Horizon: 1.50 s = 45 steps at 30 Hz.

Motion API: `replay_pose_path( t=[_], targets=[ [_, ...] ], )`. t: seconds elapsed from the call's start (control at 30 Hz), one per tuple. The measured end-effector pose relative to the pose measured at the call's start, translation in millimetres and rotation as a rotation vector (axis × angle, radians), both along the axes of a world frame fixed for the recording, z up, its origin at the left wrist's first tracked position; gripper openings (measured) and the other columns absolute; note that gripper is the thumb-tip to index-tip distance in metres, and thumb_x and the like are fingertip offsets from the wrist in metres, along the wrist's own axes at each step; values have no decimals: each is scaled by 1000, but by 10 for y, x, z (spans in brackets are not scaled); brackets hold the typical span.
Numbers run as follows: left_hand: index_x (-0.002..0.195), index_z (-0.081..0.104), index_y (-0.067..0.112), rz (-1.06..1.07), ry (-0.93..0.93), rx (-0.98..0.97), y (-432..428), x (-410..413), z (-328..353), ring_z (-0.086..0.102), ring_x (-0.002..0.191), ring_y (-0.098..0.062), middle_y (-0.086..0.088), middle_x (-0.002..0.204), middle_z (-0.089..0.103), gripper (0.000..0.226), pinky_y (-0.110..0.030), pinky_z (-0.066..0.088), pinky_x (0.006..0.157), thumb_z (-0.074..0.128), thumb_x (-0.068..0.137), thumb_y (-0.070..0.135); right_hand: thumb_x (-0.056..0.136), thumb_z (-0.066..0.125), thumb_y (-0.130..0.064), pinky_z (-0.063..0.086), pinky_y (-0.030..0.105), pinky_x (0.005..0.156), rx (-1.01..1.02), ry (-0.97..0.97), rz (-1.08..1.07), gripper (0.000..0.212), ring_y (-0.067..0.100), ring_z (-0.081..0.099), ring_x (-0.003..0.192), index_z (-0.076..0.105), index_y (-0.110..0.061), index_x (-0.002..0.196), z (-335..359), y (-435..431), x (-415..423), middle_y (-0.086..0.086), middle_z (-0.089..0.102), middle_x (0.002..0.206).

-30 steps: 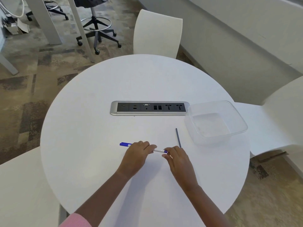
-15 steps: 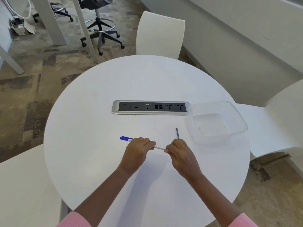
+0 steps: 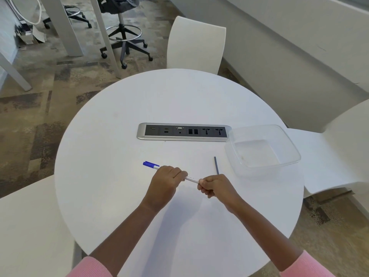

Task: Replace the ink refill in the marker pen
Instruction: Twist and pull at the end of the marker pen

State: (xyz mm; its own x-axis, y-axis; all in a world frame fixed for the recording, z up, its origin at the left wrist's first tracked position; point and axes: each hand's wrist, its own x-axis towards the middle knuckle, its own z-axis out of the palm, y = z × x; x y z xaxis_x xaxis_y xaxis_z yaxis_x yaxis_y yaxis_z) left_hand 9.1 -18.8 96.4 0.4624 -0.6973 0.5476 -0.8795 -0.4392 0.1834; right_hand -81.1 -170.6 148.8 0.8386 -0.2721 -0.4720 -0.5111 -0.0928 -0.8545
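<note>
Over the last second my two hands have lifted the marker pen (image 3: 191, 179) off the tabletop (image 3: 119, 140) and tightened on it. My left hand (image 3: 167, 181), just below the centre of the frame, wraps its curled fingers around the white barrel, and the blue cap pokes out past it toward the upper left. My right hand (image 3: 216, 186) was only fingering the other end a second ago. Now it is clenched around that end, hiding the tip, with a short stretch of barrel bare between my fists.

The pen now slopes down to the right instead of lying nearly level. That looks to me like the grip for twisting or pulling the end piece off, so I judge the barrel is still unopened and the old refill still inside.

The spare refill (image 3: 216, 165), a thin dark stick, has not moved. It lies on the tabletop right of centre, just above my right hand, near the clear container (image 3: 292, 148) and below the socket panel (image 3: 183, 131).
</note>
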Motion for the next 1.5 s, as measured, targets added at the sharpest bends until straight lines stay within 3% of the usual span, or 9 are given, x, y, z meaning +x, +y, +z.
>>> replay_pose_path(
  t=[0.2,0.4,0.53,0.73,0.83,1.03,1.2,1.33,1.5],
  targets=[
    [72,70,14,26,9,17,-5,11,-10,52,48,-17,4,59,62,22,-22,37,52,50,80,9,87,55,-16,37,17,60,-737,-250,101,11,19,50,73,63,-9,85,-181,103,-92,5,58,78],
    [73,70,14,19,9,6,11,8,-29,53,50,-17,4,61,63,21,-22,37,55,49,80,10,82,45,-19,31,21,43,-1249,-503,204,24,15,40,59,60,-10,66,-269,63,-105,2,52,58],
    [73,68,12,6,-8,-33,15,-1,-26,54,51,-19,3,61,63,21,-23,33,61,49,79,6,76,57,-9,31,24,47,-1115,-458,206,13,14,35,61,62,-6,64,-285,85,-95,4,48,56],
    [85,49,20,-22,-15,-46,37,-13,-29,53,55,-18,4,62,61,19,-22,33,62,50,79,3,85,53,-7,34,15,48,-210,21,145,31,11,44,53,62,-12,56,29,-1,16,-2,50,53],
    [86,48,20,-17,0,-36,34,-22,-38,52,53,-18,4,62,61,18,-22,32,61,50,79,4,88,53,-10,39,12,47,23,67,104,33,6,46,45,64,-14,57,66,-62,29,-6,54,47],
    [75,66,15,27,-10,-21,37,7,-20,52,50,-19,3,60,62,21,-23,29,61,49,80,5,86,57,-16,39,18,62,-646,-229,128,9,15,52,69,64,-11,81,-97,69,-103,2,57,72],
    [75,68,13,27,-3,-27,51,-23,-37,54,52,-18,4,62,63,20,-23,32,61,51,78,4,81,43,-24,37,25,39,-1121,-408,243,27,14,43,61,61,-11,67,-188,91,-146,2,53,60],
    [77,66,14,14,6,-48,53,-52,-53,54,54,-18,4,63,63,19,-22,33,62,51,77,2,80,53,-14,30,24,50,-982,-353,231,20,19,41,61,65,-3,68,-165,117,-127,5,47,59],
    [76,63,14,2,6,-60,63,-65,-61,53,55,-19,3,63,62,19,-21,33,63,51,77,0,85,54,-7,30,27,59,-413,-87,132,23,18,41,62,65,-1,66,-17,91,-87,6,48,63]
  ],
)
